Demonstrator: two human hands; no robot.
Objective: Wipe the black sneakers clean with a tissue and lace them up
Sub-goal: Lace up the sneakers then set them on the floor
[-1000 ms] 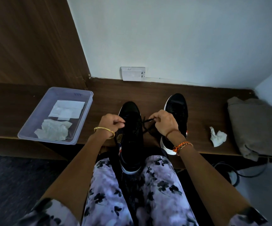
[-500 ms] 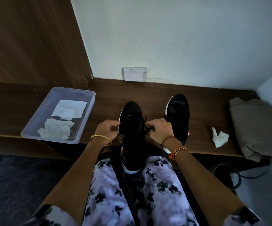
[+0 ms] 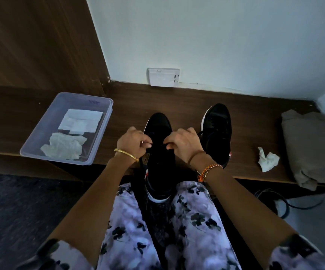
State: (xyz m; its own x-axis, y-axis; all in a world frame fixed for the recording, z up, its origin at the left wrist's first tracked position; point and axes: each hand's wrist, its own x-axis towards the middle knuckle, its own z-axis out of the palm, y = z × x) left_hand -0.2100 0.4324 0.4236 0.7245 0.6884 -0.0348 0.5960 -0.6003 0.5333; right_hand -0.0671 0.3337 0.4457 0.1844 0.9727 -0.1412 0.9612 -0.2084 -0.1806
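Two black sneakers with white soles stand on a dark wooden ledge [image 3: 177,98]. The nearer sneaker [image 3: 158,164] sits between my knees, its heel hanging past the ledge's front edge. My left hand [image 3: 133,144] and my right hand [image 3: 184,143] are curled over its lace area, one on each side, and each pinches a black lace; the laces are hard to make out against the shoe. The second sneaker [image 3: 217,131] stands to the right, partly behind my right hand. A crumpled white tissue [image 3: 267,160] lies on the ledge further right.
A clear plastic tray [image 3: 101,133] at the left holds a flat white tissue and a crumpled one. A folded grey-brown cloth [image 3: 311,147] lies at the far right. A white wall socket [image 3: 163,76] sits above the ledge. Cables lie on the floor at lower right.
My hands dropped towards the sneaker's sides half a second ago and have now come closer together over its lace area. The sneakers, tray and tissue have not moved.
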